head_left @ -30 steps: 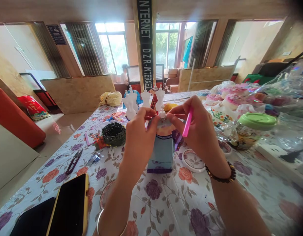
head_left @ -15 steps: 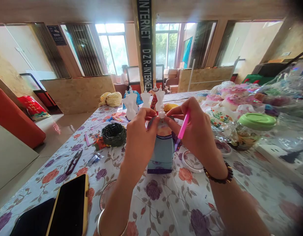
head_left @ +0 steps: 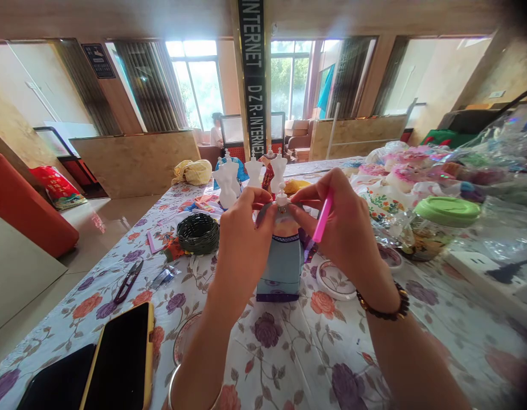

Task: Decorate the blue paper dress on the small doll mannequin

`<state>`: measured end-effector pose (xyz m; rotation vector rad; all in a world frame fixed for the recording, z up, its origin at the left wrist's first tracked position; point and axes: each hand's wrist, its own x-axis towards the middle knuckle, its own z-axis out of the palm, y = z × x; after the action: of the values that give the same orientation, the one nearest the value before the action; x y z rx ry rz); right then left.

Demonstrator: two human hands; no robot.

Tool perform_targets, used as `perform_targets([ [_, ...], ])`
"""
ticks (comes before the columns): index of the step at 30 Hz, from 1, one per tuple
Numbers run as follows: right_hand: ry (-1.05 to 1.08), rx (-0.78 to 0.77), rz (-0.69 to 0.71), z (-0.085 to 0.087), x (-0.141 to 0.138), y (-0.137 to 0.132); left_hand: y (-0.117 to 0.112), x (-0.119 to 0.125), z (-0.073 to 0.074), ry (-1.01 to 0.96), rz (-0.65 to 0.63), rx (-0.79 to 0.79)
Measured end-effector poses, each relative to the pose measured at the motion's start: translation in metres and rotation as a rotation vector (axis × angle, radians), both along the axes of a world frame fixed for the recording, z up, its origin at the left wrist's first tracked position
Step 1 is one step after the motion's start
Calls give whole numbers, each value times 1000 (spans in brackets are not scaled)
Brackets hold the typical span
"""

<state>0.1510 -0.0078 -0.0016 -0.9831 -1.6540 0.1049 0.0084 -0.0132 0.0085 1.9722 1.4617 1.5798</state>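
A small dress form [head_left: 282,197] with a white knobbed neck stands in front of me. It wears a light blue dress [head_left: 282,265] with a dark purple hem and patterned trim across the chest. At the dress's neckline my left hand [head_left: 245,239] is closed, thumb and fingers pinching the edge. My right hand [head_left: 346,230] pinches the opposite side of the neckline, also closed. A bright pink stick-like tool [head_left: 323,216] is tucked in its fingers, slanting down. Both fingertips nearly meet at the neck; the exact bit of cloth between them is hidden.
Several bare white dress forms [head_left: 227,181] stand behind. A dark woven basket [head_left: 198,233], thread snips [head_left: 129,282] and two phones [head_left: 118,359] lie left. Tape rolls [head_left: 336,280], a green-lidded jar [head_left: 445,228], a power strip [head_left: 489,273] and bagged pink items lie right.
The pink tool has shifted slightly to the right with my right hand, its lower end now nearer the wrist. My left hand and the dress form stay where they were.
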Motion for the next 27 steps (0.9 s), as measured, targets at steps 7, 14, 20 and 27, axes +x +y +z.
perform_targets([
  [7,24,-29,39,0,1,1,-3,0,1,25,6,-14],
  [14,17,-31,47,1,2,0,-4,-1,3,40,7,-21],
  [20,17,-41,54,1,3,0,-4,-1,2,52,13,-26],
  [27,-7,-59,65,1,7,1,-6,-3,2,74,15,-14],
])
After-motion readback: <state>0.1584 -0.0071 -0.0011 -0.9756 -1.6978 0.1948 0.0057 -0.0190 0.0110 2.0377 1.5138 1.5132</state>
